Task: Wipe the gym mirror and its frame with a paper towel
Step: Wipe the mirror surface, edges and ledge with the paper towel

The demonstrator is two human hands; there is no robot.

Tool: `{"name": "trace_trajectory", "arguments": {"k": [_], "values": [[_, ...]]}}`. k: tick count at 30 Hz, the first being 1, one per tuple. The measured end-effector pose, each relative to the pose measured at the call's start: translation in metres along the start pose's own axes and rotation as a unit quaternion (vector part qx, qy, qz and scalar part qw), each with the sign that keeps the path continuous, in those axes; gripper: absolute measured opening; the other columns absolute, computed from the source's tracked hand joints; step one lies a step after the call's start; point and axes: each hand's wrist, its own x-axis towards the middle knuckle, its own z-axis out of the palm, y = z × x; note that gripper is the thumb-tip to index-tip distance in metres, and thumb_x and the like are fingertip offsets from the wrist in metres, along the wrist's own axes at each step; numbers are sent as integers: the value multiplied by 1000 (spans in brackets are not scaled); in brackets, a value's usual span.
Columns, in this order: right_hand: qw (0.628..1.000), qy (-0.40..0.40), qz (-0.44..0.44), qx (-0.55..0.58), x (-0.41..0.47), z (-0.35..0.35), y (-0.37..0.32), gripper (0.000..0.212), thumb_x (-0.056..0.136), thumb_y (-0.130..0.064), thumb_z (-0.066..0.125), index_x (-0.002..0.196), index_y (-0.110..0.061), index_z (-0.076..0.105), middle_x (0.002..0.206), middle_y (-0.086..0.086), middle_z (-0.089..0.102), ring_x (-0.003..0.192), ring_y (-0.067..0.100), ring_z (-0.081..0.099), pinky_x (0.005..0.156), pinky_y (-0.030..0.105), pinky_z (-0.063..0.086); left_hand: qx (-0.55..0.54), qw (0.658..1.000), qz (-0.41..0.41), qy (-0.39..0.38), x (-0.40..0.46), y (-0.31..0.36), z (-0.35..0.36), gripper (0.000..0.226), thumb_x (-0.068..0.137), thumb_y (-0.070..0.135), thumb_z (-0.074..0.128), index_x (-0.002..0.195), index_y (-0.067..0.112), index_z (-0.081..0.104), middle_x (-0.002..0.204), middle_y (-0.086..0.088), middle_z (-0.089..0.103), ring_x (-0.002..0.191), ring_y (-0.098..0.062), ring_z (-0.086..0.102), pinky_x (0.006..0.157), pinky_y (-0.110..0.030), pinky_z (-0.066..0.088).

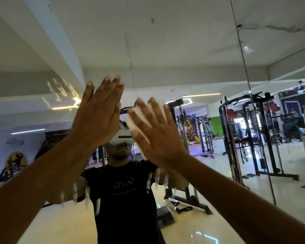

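Glossy glass mirror [183, 41] bears dull smears; soft white paper towel [139, 118]; reflected floor [253, 199] shines polished.

Black cable machines [250, 138] are seen standing on a glossy floor [253, 199], with a green wall panel [216, 125] behind them (purple lighting too). A strip light [201, 95] is mounted on the ceiling [165, 32].

We have both hands flat against the mirror [183, 50]: the left hand [97, 115] to the left, the right hand [155, 131] just beside it, over the paper towel [132, 120]. A seam [245, 67] lies far right.
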Motion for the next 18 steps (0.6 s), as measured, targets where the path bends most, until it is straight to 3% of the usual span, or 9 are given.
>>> {"name": "trace_trajectory", "arguments": {"k": [2, 5, 7, 9, 11, 13, 15, 18], "values": [[999, -7, -36, -7, -8, -3, 27, 65, 117, -55, 27, 177, -34, 14, 186, 1, -1, 171, 29, -7, 137, 61, -3, 0, 1000, -2, -10, 1, 4, -2, 59, 113, 30, 31, 170, 14, 32, 180, -6, 25, 168, -26, 18, 137, -56, 5], [987, 48, 149, -20, 24, -19, 100, 69, 113, -66, 9, 176, -37, 5, 186, 0, -3, 171, 31, -5, 135, 67, 6, 15, 999, -5, -28, 0, 12, -3, 61, 114, 35, 25, 172, 14, 28, 181, -6, 20, 169, -25, 14, 137, -57, 6], [967, 77, 243, 1, 33, -20, 102, 71, 113, -66, 7, 176, -35, 4, 186, 2, -5, 171, 34, -7, 135, 67, 5, 16, 999, -9, -34, 2, 16, -2, 62, 114, 37, 25, 172, 14, 26, 182, -6, 19, 169, -25, 12, 137, -57, 6], [981, 68, 183, -1, 22, -8, 59, 68, 117, -59, 21, 177, -31, 7, 186, 5, -6, 171, 35, -8, 135, 64, 2, 9, 999, -10, -33, 5, 19, -3, 62, 114, 36, 26, 172, 15, 27, 182, -6, 19, 169, -26, 13, 137, -58, 6], [999, 19, 44, 10, -11, 0, 19, 66, 117, -53, 31, 177, -30, 14, 186, 5, -3, 171, 33, -9, 136, 62, 1, 4, 999, -2, -32, 9, 23, -4, 62, 114, 36, 29, 172, 15, 29, 181, -6, 21, 169, -26, 15, 136, -58, 6], [1000, 0, -30, 3, -29, 0, 31, 67, 116, -56, 33, 176, -31, 19, 186, 3, 2, 171, 30, -7, 137, 60, -1, 5, 999, 9, -32, 11, 27, -3, 62, 113, 36, 33, 171, 15, 30, 181, -5, 21, 169, -26, 15, 136, -58, 6], [999, 21, 39, -10, -16, -6, 77, 68, 116, -61, 28, 177, -33, 16, 186, 1, 1, 172, 28, -5, 137, 59, 3, 15, 999, 17, -39, 10, 31, 0, 64, 112, 37, 35, 172, 16, 28, 182, -4, 18, 169, -24, 12, 136, -58, 6], [972, 75, 223, -8, 10, -15, 119, 73, 113, -68, 10, 177, -34, 7, 186, 3, -4, 171, 32, -6, 138, 60, 1, 24, 999, 16, -45, 10, 31, 1, 65, 112, 39, 34, 173, 17, 26, 183, -4, 15, 170, -25, 10, 136, -60, 7]]}}
